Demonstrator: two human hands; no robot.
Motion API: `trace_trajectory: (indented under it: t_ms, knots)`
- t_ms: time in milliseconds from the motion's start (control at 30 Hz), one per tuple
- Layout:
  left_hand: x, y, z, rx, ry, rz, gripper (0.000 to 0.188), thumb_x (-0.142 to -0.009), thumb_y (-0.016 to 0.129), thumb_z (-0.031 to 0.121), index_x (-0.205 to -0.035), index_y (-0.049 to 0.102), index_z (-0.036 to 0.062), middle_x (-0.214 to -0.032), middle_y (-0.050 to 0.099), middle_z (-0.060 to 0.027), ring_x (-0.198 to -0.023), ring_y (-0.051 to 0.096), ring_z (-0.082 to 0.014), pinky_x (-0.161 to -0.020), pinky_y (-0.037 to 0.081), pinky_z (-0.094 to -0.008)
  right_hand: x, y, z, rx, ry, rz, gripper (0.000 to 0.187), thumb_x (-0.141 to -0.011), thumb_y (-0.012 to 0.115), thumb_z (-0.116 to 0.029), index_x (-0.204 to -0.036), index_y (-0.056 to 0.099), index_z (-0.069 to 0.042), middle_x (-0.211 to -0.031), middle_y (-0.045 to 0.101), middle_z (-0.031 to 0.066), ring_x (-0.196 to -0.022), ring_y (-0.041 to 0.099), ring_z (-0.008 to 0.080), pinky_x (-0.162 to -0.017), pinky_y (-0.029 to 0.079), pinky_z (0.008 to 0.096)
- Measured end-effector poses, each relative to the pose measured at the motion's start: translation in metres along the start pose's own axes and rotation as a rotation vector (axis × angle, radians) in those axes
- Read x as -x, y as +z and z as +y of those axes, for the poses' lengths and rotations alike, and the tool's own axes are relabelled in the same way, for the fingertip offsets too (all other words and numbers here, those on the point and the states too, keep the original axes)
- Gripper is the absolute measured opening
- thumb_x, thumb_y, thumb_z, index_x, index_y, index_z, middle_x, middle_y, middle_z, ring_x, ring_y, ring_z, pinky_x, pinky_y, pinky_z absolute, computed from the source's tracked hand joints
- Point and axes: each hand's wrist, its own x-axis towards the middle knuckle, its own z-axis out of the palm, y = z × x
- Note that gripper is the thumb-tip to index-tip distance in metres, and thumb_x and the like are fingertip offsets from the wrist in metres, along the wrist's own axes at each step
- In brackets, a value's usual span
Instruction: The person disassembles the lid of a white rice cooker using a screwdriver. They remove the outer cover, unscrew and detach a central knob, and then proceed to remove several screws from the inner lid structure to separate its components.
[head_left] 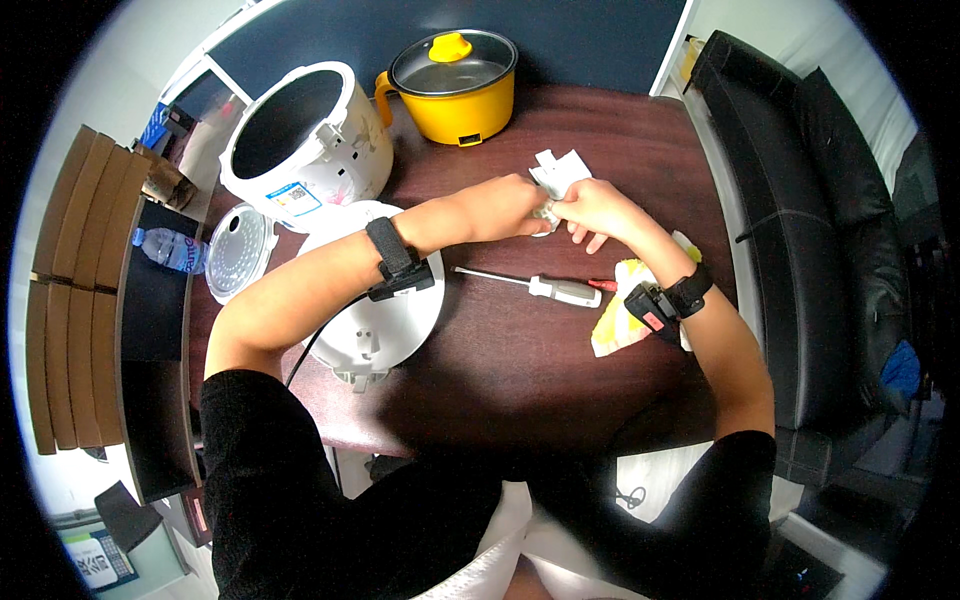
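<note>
The right grip (600,210) pinches a small white piece (566,174) at its near end; the left grip (516,206) curls against it, though whether it grasps cannot be told. The piece is over the brown counter (500,375), beyond a grey-handled screwdriver (568,291). A yellow-and-white cloth (618,318) lies beneath the right wrist, a white rice cooker lid (385,335) under the left forearm; farther out stand the open rice cooker body (352,165) and a yellow electric pot (455,108).

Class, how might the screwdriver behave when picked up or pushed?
The screwdriver would probably stay stiff: its shaft looks straight and metallic. It's likely heavier at the handle, which is thicker. That uneven width may make it swing when pushed.
</note>
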Motion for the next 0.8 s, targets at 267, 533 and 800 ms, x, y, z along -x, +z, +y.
trace_trajectory:
  t_ms: [267,533,800]
  knots:
    - [0.0,-0.003,0.006,-0.02,-0.025,-0.003,0.031,-0.082,0.062,0.028,-0.09,0.058,-0.0013,-0.08,0.062,-0.0231,-0.077,0.06,-0.0403,-0.069,0.048,-0.045,-0.017,0.004,0.01,-0.115,-0.104,-0.012,0.031,-0.086,0.05,-0.02,-0.096,0.054,0.009,-0.08,0.062,0.0205,-0.066,0.066,0.0266,-0.051,0.057,0.0381]
    - [-0.001,-0.002,0.011,-0.076,-0.048,0.003,0.029,-0.081,0.062,0.026,-0.09,0.058,-0.0012,-0.079,0.062,-0.0235,-0.077,0.061,-0.0398,-0.07,0.049,-0.0448,-0.014,0.002,0.012,-0.156,-0.137,-0.068,0.029,-0.088,0.044,-0.018,-0.097,0.05,0.01,-0.083,0.062,0.0214,-0.07,0.067,0.0277,-0.055,0.058,0.0375]
    - [-0.005,-0.003,0.011,-0.064,-0.122,-0.107,0.029,-0.081,0.062,0.026,-0.092,0.059,0.0,-0.088,0.063,-0.0213,-0.084,0.061,-0.038,-0.075,0.049,-0.044,0.001,-0.007,0.013,-0.297,-0.045,-0.208,0.032,-0.092,0.042,-0.021,-0.107,0.046,0.007,-0.096,0.057,0.0191,-0.085,0.064,0.0276,-0.062,0.059,0.039]
